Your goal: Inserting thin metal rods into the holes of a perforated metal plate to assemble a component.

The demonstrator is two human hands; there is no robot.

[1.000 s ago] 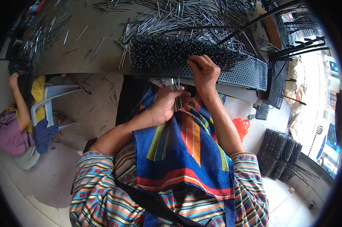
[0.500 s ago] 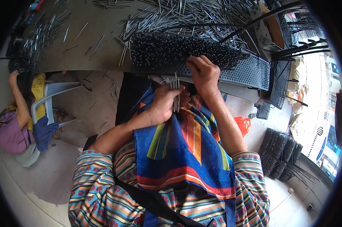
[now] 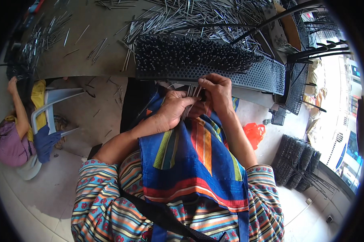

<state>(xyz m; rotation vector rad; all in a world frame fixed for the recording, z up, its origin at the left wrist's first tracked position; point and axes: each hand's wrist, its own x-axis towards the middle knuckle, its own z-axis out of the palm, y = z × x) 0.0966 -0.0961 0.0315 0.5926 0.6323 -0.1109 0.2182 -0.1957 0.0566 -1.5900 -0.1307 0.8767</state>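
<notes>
Over my lap, my left hand point(image 3: 177, 108) is closed around a small bundle of thin metal rods point(image 3: 191, 97), whose upper ends stick out past the thumb. My right hand point(image 3: 218, 88) pinches at the top of this bundle, thumb and forefinger together at the rod ends; it seems to grip one of the rods. Just beyond both hands lies a perforated metal tray point(image 3: 268, 74) with round holes. Most of its left and middle part is packed with upright dark rods point(image 3: 182, 52), while rows of holes along its near side and right end are bare.
Loose rods point(image 3: 190, 18) lie heaped on the table point(image 3: 83, 56) behind the tray. An open cardboard box point(image 3: 284, 34) and black mesh racks point(image 3: 296, 80) stand at the right. Stacked dark racks point(image 3: 296, 161) and a red plastic bag point(image 3: 254, 134) are on the floor. At left sits another person point(image 3: 14, 141).
My right hand has come down from the tray's near edge to the tops of the rods in my left hand. The bundle now leans slightly to the right.
</notes>
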